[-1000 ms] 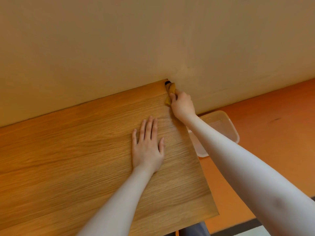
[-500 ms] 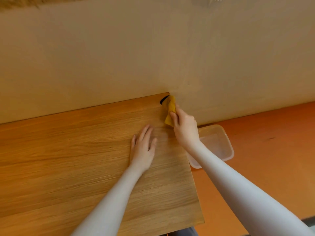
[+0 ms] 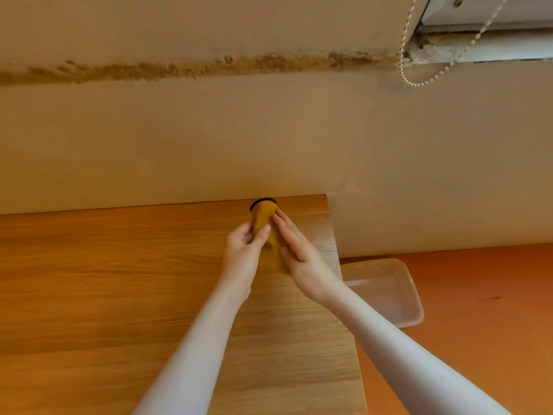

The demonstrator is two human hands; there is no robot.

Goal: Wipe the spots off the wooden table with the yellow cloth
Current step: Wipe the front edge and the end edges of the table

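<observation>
Both hands on yellow cloth (image 3: 267, 235) at wooden table (image 3: 119, 280) far-right corner | left hand (image 3: 242, 253) fingers pinch cloth | right hand (image 3: 302, 256) fingers flat, pressing it | dark spot (image 3: 263, 201) at far edge remains; wiping unfinished

Wooden table (image 3: 119, 295) sits pushed up against the wall, with a yellow cloth (image 3: 269, 244) on its far right corner. Clear plastic tub (image 3: 389, 292) sits on the orange floor (image 3: 478, 295) beside it.

Fuzzy yellow cloth (image 3: 267, 235) on smooth, matt wood-grain table (image 3: 119, 280).
</observation>
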